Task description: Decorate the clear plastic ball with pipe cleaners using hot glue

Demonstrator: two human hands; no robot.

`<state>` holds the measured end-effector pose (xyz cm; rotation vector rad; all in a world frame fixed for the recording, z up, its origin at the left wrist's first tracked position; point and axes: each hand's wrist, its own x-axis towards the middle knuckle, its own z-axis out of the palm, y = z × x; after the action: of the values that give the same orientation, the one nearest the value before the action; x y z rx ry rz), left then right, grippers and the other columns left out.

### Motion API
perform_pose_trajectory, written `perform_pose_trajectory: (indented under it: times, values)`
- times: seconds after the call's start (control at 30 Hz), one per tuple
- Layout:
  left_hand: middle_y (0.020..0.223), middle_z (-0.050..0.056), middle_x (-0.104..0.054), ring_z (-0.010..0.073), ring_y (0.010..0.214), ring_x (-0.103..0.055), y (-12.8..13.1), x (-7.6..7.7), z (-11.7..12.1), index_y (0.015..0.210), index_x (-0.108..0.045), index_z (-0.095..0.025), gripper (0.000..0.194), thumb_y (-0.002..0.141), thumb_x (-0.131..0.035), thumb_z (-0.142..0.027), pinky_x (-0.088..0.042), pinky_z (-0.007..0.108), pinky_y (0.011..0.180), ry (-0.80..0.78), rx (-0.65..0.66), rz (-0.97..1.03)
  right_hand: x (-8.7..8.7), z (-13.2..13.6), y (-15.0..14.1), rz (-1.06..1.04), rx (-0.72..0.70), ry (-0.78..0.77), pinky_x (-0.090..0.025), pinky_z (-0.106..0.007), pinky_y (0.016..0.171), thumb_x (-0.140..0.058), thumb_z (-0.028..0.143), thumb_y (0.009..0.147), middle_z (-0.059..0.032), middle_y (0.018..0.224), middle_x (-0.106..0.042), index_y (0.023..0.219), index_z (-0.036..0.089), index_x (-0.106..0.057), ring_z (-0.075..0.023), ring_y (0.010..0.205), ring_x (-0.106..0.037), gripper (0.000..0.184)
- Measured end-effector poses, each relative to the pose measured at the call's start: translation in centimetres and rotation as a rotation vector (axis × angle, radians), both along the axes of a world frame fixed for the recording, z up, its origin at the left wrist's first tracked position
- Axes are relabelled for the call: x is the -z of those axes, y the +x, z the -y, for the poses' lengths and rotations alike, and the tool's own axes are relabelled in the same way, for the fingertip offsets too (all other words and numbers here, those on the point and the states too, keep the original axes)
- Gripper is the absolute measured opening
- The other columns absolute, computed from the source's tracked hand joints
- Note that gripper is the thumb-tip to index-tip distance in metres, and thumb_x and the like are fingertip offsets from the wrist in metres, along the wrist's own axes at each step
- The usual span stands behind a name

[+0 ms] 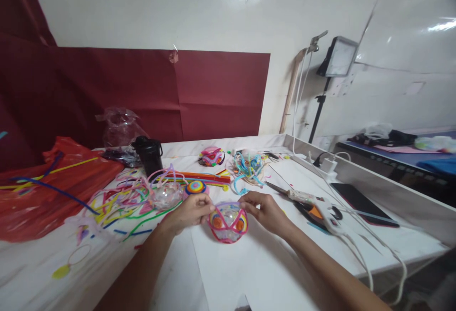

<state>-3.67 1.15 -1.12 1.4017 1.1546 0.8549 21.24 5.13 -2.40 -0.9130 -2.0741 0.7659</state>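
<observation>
A clear plastic ball trimmed with pink pipe cleaners and orange-centred coils sits on white paper in front of me. Across its top arcs a lavender pipe cleaner. My left hand pinches the strip's left end at the ball's upper left edge. At the upper right edge, my right hand pinches the other end between thumb and fingers. The fingertips of both hands touch or nearly touch the ball; exact contact is too small to tell. Just beyond my left hand lies a coiled rainbow disc.
Loose pipe cleaners and another clear ball lie left, near a black cup and red plastic bag. On the right are a glue gun with trailing cords, scissors and a black phone-like slab.
</observation>
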Motion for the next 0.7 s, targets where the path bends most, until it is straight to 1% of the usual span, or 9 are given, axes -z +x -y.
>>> perform_pose_trajectory:
  times: [0.17, 0.3, 0.37, 0.47, 0.53, 0.63, 0.7]
  values:
    - [0.054, -0.005, -0.051, 0.0055, 0.045, -0.041, -0.1, 0.1, -0.1, 0.076, -0.053, -0.017, 0.037, 0.071, -0.072, -0.048, -0.021, 0.02, 0.043, -0.005, 0.0, 0.005, 0.4, -0.1, 0.0, -0.018, 0.013, -0.02, -0.043, -0.031, 0.061, -0.058, 0.04, 0.086, -0.0053, 0.075, -0.069, 0.082, 0.02, -0.069, -0.0191, 0.068, -0.06, 0.023]
    - [0.053, -0.005, -0.051, 0.0057, 0.044, -0.041, -0.1, 0.2, -0.1, 0.076, -0.054, -0.017, 0.036, 0.072, -0.072, -0.048, -0.022, 0.02, 0.043, 0.011, 0.007, 0.012, 0.8, -0.3, 0.1, -0.079, 0.006, -0.02, -0.044, -0.032, 0.064, -0.06, 0.04, 0.085, -0.005, 0.077, -0.068, 0.081, 0.021, -0.069, -0.019, 0.071, -0.06, 0.022]
    - [0.052, -0.005, -0.052, 0.006, 0.044, -0.041, -0.1, 0.2, -0.2, 0.076, -0.054, -0.017, 0.036, 0.072, -0.072, -0.047, -0.022, 0.02, 0.042, 0.013, 0.007, 0.013, 1.2, -0.5, 0.1, -0.115, -0.012, -0.045, -0.044, -0.031, 0.064, -0.062, 0.041, 0.085, -0.0047, 0.078, -0.068, 0.08, 0.021, -0.07, -0.0188, 0.071, -0.06, 0.022]
    - [0.051, -0.005, -0.051, 0.0058, 0.043, -0.04, -0.1, 0.3, -0.2, 0.075, -0.053, -0.017, 0.036, 0.072, -0.072, -0.048, -0.021, 0.02, 0.042, 0.012, 0.006, 0.011, 1.7, -0.9, -0.1, -0.174, -0.039, -0.132, -0.043, -0.03, 0.063, -0.064, 0.046, 0.083, -0.0039, 0.077, -0.067, 0.081, 0.02, -0.069, -0.0183, 0.07, -0.059, 0.026]
    - [0.051, -0.005, -0.051, 0.0057, 0.043, -0.039, -0.1, 0.3, -0.3, 0.075, -0.053, -0.017, 0.036, 0.072, -0.072, -0.048, -0.02, 0.02, 0.042, 0.009, 0.006, 0.007, 2.0, -1.1, -0.2, -0.232, -0.065, -0.217, -0.042, -0.03, 0.063, -0.067, 0.05, 0.08, -0.003, 0.074, -0.066, 0.08, 0.019, -0.069, -0.0174, 0.068, -0.057, 0.031]
    - [0.05, -0.005, -0.051, 0.0056, 0.043, -0.039, -0.1, 0.3, -0.3, 0.074, -0.053, -0.017, 0.037, 0.071, -0.072, -0.049, -0.02, 0.02, 0.042, 0.009, -0.001, 0.002, 2.0, -1.1, -0.4, -0.307, -0.107, -0.343, -0.041, -0.029, 0.061, -0.071, 0.055, 0.074, -0.0012, 0.069, -0.062, 0.078, 0.018, -0.067, -0.0149, 0.063, -0.054, 0.038]
    - [0.051, -0.006, -0.051, 0.0055, 0.043, -0.039, -0.1, 0.3, -0.2, 0.074, -0.053, -0.017, 0.038, 0.071, -0.072, -0.049, -0.02, 0.02, 0.042, 0.008, -0.006, 0.002, 1.9, -1.0, -0.5, -0.334, -0.126, -0.391, -0.041, -0.029, 0.062, -0.072, 0.056, 0.073, -0.0002, 0.067, -0.061, 0.077, 0.017, -0.067, -0.0139, 0.061, -0.052, 0.039]
